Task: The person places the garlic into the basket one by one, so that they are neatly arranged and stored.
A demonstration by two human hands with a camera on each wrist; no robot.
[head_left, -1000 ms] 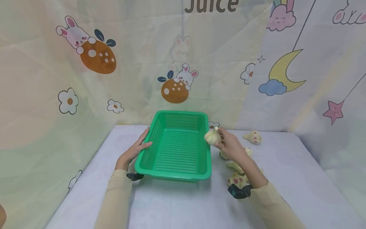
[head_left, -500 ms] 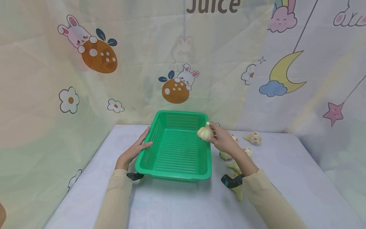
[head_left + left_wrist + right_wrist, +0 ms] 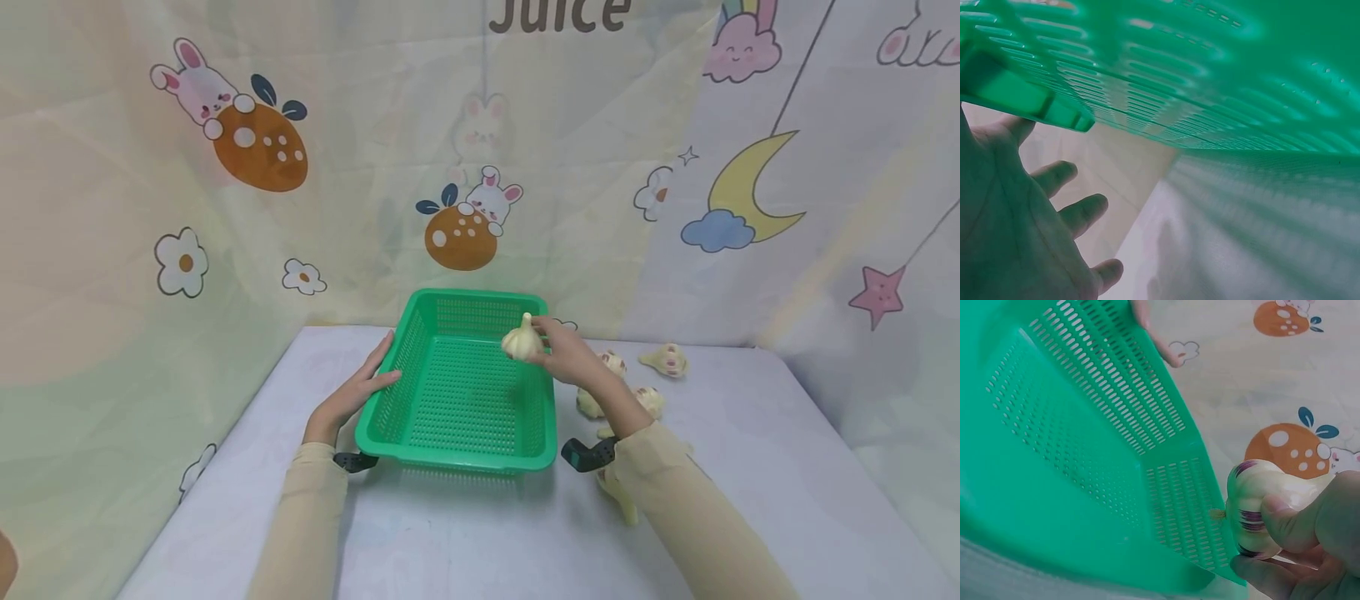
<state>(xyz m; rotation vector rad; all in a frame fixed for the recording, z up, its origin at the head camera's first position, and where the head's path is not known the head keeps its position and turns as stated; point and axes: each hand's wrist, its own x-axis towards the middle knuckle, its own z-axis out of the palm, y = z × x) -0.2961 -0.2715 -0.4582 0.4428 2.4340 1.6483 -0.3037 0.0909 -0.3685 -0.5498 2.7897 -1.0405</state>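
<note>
A green perforated plastic basket (image 3: 457, 461) stands on the table, with nothing in it in the head view. My left hand (image 3: 351, 402) rests at its left side, thumb over the rim; in the left wrist view the other fingers (image 3: 1085, 214) are spread and apart from the basket wall. With thumb and fingers my right hand (image 3: 567, 357) pinches a garlic bulb (image 3: 521, 343), stem up, over the basket's right part. Purple streaks mark this bulb's underside in the right wrist view, where its root end points toward the basket wall (image 3: 1179, 500).
Several more garlic bulbs lie on the table to the basket's right, some partly hidden under my right forearm. One bulb (image 3: 666, 360) lies apart at the back right. Behind the table hangs a printed cloth (image 3: 360, 150).
My right hand has carried the garlic bulb leftward and slightly away from me, from the basket's right rim to over its inside. The left hand and basket have stayed put.
</note>
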